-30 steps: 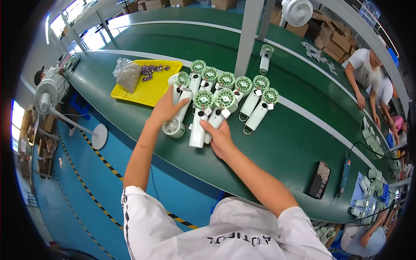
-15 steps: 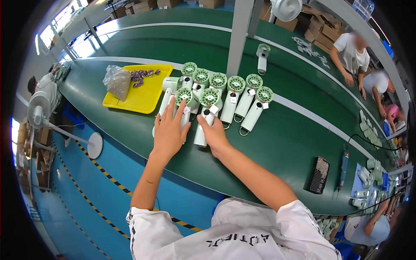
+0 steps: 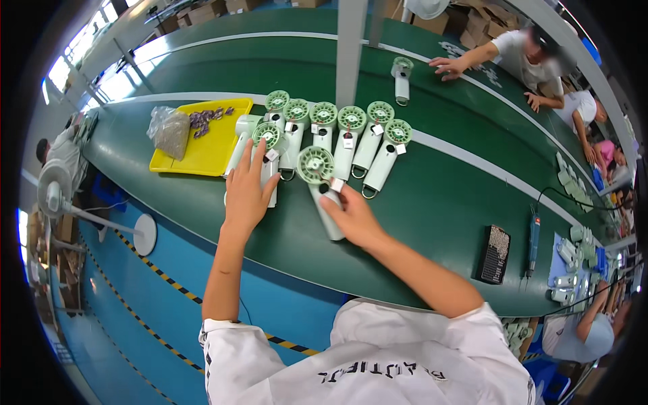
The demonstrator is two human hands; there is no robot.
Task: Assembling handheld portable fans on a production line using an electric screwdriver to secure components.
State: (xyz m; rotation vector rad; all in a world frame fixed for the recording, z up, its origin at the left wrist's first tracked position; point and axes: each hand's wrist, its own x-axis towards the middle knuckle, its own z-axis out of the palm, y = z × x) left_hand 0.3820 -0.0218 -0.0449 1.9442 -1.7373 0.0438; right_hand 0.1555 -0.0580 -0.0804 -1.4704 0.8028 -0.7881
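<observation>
My right hand (image 3: 352, 217) grips the handle of a pale green-white handheld fan (image 3: 330, 219), thumb on its front face. This fan leans with its round green head tipped up-left, in front of a row of others. My left hand (image 3: 247, 196) rests with outstretched fingers over a second handheld fan (image 3: 267, 135), partly covering its handle. Behind stand several more such fans in a row, among them one with a metal loop at its base (image 3: 381, 165). Small white tags hang near the heads of several of them.
To the left lies a yellow tray (image 3: 202, 165) with a clear bag of small beige pieces (image 3: 170, 133) and small purple pieces (image 3: 202, 121). On the right are a black box of small parts (image 3: 496, 255) and a powered screwdriver (image 3: 533, 246). A co-worker (image 3: 533, 64) reaches across the far side.
My right hand has drawn its fan toward me and to the right, away from the row. My left hand has shifted slightly left. The far co-worker's arm now stretches toward a lone fan.
</observation>
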